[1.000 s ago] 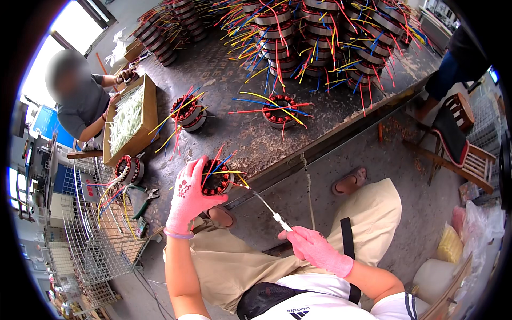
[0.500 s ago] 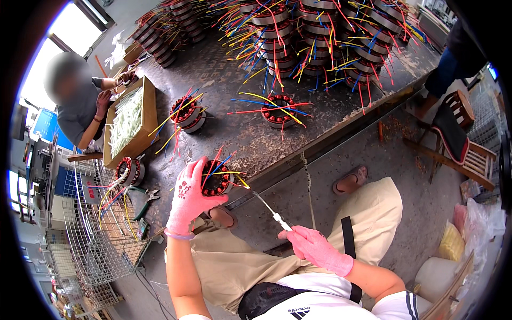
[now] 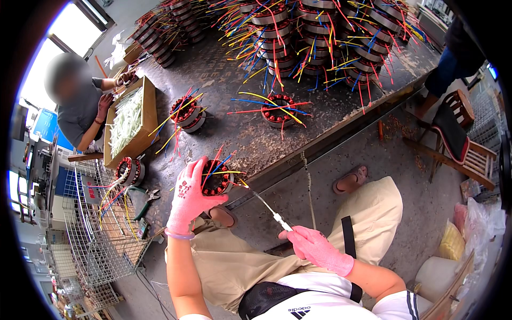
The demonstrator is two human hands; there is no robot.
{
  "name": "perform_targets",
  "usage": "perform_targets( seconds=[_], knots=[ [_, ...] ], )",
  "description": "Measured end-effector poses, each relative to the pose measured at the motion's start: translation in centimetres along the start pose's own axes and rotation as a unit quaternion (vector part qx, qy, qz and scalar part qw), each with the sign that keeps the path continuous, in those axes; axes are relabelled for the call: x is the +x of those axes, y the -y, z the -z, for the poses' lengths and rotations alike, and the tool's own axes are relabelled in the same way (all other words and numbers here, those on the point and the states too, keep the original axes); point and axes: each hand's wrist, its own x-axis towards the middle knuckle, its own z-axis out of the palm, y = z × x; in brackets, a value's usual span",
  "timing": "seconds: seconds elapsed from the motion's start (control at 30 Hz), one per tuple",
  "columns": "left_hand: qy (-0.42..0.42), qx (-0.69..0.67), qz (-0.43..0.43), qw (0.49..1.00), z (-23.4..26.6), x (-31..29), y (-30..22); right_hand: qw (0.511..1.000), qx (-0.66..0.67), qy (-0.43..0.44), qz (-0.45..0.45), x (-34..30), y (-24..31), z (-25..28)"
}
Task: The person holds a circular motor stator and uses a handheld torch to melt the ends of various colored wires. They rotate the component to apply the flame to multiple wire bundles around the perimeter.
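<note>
My left hand [image 3: 188,200], in a pink glove, is wrapped round the rim of a motor stator [image 3: 215,186] at the table's front edge. Red, blue and yellow leads stick out of this stator's red coils. My right hand [image 3: 317,249], gloved the same way, pinches the lower end of a thin white cable [image 3: 261,199] just below a small white sleeve-like piece [image 3: 278,217]. That cable stretches taut up to a yellow lead on the stator. Farther back, two more stators stand apart, one nearer the left [image 3: 188,113] and one in the middle [image 3: 278,111].
Tall stacks of wired stators [image 3: 320,37] fill the table's far side. At left are a cardboard box [image 3: 152,109] of white sleeves, a stator with white lacing [image 3: 129,172], pliers [image 3: 146,205] and a wire rack [image 3: 96,256]. A co-worker [image 3: 80,106] sits by the box; a wooden chair [image 3: 453,133] is at right.
My hands, the stator and the cable stay almost still. The co-worker's nearer hand has shifted slightly toward the box.
</note>
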Motion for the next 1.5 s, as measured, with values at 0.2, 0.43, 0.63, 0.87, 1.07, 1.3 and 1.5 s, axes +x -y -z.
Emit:
perform_targets(
  seconds=[0.2,0.43,0.63,0.87,1.07,1.3,1.5],
  knots=[
    [0.000,-0.004,0.007,1.000,0.3,-0.2,-0.2,1.000,0.013,0.000,0.004,0.1,-0.5,0.1],
    [-0.017,0.013,-0.020,1.000,0.0,-0.1,0.2,1.000,-0.003,0.003,-0.008,-0.1,0.2,-0.1],
    [-0.013,0.012,-0.012,1.000,0.1,-0.2,0.1,1.000,-0.018,0.005,-0.013,0.0,0.5,-0.1],
    [-0.004,0.007,0.002,1.000,0.1,-0.1,-0.1,1.000,-0.024,0.008,0.000,0.2,0.4,-0.1],
    [0.002,0.006,0.007,1.000,0.1,-0.1,-0.1,1.000,-0.019,0.006,0.005,0.0,0.6,-0.2],
    [0.002,0.010,0.001,1.000,0.3,-0.2,-0.1,1.000,0.021,-0.002,-0.016,-0.1,0.2,0.0],
    [-0.027,0.010,-0.021,0.999,-0.1,0.1,0.0,0.999,0.051,-0.006,0.009,0.6,-1.7,0.6]
  ],
)
